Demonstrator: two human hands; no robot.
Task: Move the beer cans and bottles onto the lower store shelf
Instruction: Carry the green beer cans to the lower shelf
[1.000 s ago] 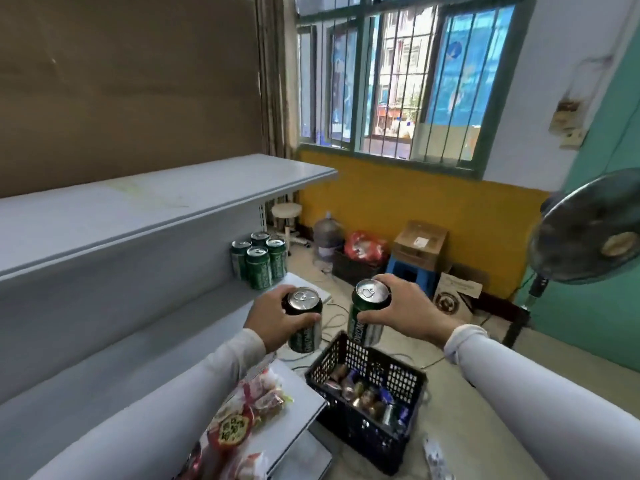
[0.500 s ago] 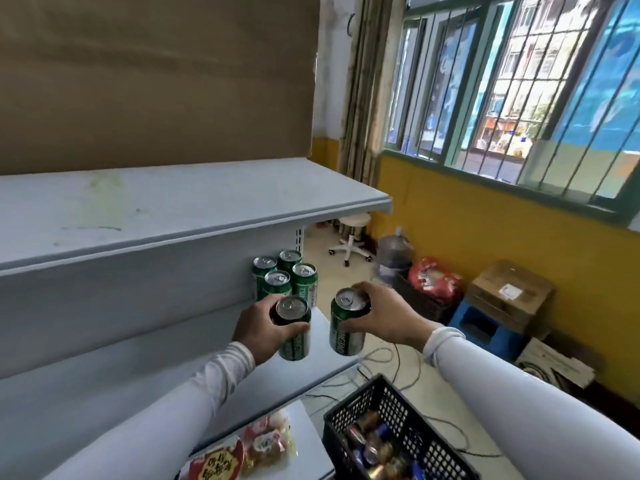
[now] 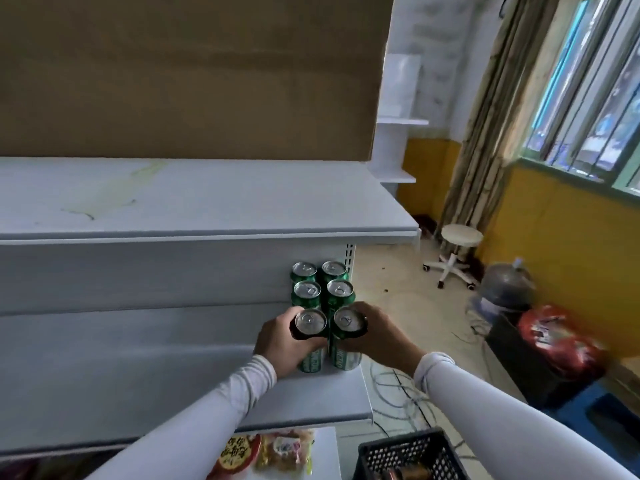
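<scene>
My left hand (image 3: 280, 344) grips a green beer can (image 3: 310, 323) and my right hand (image 3: 375, 336) grips a second green can (image 3: 347, 327). Both cans stand side by side on the lower grey shelf (image 3: 173, 386), near its right end. Directly behind them stand several more green cans (image 3: 323, 284) in two rows, against the shelf's back panel. Both sleeves are white.
An upper grey shelf (image 3: 194, 199) overhangs the cans. A black crate (image 3: 408, 455) holding more cans sits on the floor at the bottom right. Snack packets (image 3: 266, 452) lie on a lower ledge. Cables, a white stool (image 3: 457, 251), a water jug (image 3: 505, 289) and a red bag (image 3: 557, 341) occupy the floor to the right.
Both hands carried their cans up from above the crate to the lower shelf and set them in front of the standing cans. The view turned left toward the shelf.
</scene>
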